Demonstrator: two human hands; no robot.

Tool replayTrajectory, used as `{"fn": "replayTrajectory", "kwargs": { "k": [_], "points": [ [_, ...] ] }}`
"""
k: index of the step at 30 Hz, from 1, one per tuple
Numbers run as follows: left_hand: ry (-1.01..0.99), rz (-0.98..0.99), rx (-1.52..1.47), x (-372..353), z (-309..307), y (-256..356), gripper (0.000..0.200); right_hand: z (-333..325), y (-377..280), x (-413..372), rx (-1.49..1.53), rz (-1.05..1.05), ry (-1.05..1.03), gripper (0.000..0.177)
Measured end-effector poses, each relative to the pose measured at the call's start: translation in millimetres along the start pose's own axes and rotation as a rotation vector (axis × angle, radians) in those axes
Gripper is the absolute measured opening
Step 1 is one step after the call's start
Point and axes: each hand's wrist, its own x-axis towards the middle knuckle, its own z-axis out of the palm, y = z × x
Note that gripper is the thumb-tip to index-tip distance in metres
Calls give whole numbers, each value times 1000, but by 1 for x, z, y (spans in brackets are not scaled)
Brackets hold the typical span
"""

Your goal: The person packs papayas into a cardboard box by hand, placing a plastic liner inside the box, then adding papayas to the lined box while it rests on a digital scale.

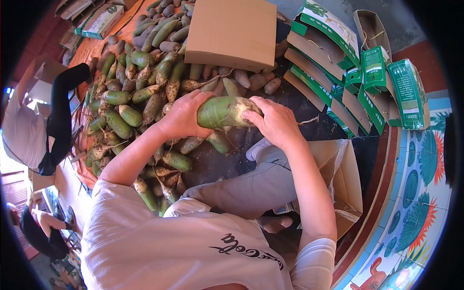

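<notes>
A thick green radish (220,112), pale and soil-stained toward its right end, lies level between my two hands in front of my body. My left hand (184,116) wraps around its green left end. On the other end, my right hand (276,122) grips it, with the thumb pressed against the pale, dirty part. Just beyond and to the left spreads a big heap of green radishes (117,123), many with soil and thin roots on them. My left forearm passes over part of this heap.
A closed brown cardboard box (232,31) rests on the heap ahead. Green-and-white printed cartons (406,94) are stacked at the right. An opened cardboard box (345,181) stands beside my right arm. Other people (36,116) are at the left, near an orange sheet (89,67).
</notes>
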Motion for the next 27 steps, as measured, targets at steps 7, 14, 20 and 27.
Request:
{"fn": "replayTrajectory", "kwargs": {
  "k": [7,14,20,27],
  "points": [
    [54,39,156,3,-5,12,74,20,23,12,144,209,154,32],
    [56,147,337,17,-8,28,76,-1,-12,-2,-106,-227,279,66],
    [206,170,41,32,-20,35,75,-10,-8,-3,-20,-209,266,72],
    [281,-210,-1141,15,-10,-5,47,-26,14,-7,203,-153,353,74]
  ]
}}
